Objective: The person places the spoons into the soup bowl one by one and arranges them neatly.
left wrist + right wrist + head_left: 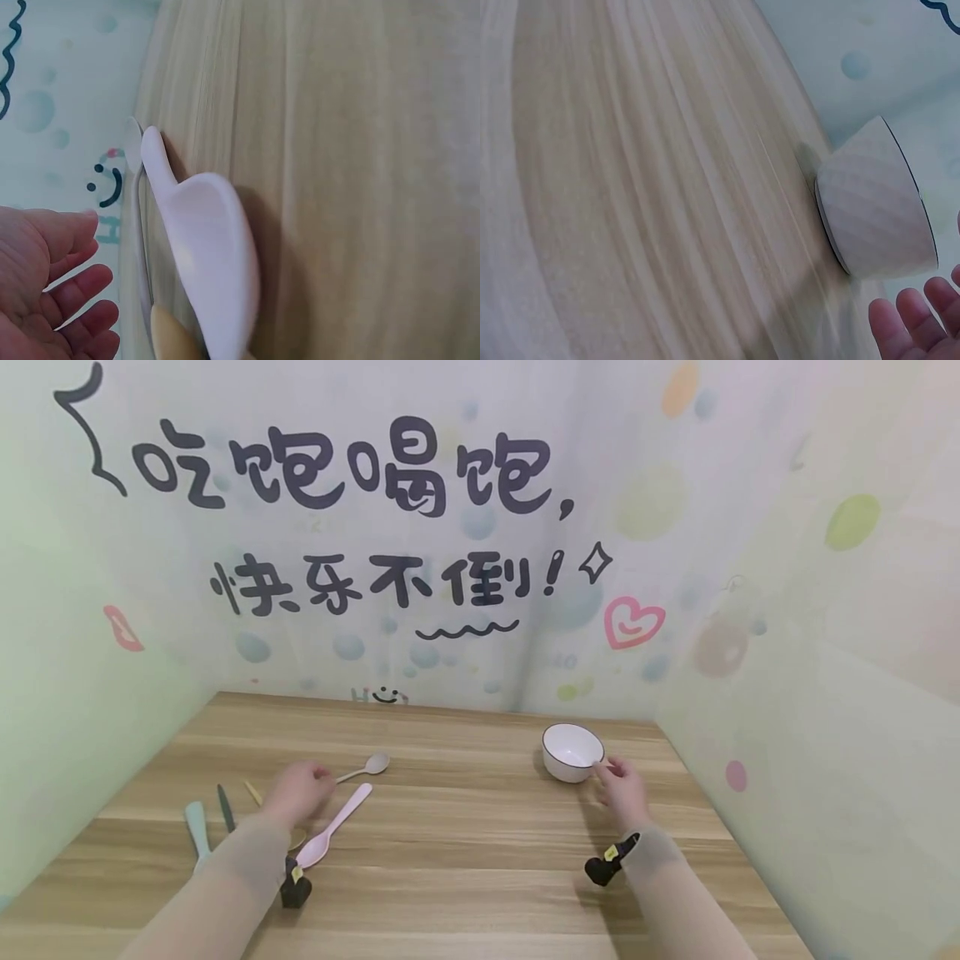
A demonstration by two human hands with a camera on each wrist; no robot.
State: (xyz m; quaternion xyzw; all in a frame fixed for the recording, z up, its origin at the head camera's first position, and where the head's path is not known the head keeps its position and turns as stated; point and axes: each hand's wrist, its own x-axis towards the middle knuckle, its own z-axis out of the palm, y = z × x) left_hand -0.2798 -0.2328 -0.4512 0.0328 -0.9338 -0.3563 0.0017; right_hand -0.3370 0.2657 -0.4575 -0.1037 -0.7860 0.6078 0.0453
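Observation:
A white bowl (572, 753) with a dark rim stands upright at the back right of the table. My right hand (621, 789) is at its near right side, fingertips right at the rim. The right wrist view shows the bowl's ribbed outer wall (877, 206), with loosely bent fingers (922, 322) beside it. On the left, my left hand (302, 792) is over the handle end of a pale grey spoon (377, 764). Its fingers (79, 292) are loosely curled with nothing between them. A pink spoon (341, 822) lies just right of that hand.
At the left lie a light blue-green utensil (197, 827), a dark green handle (225, 806) and a tan handle (253, 792), partly hidden by my left arm. A patterned wall with writing (390, 585) rises behind the wooden table (465, 860), and another wall (840, 710) stands at the right.

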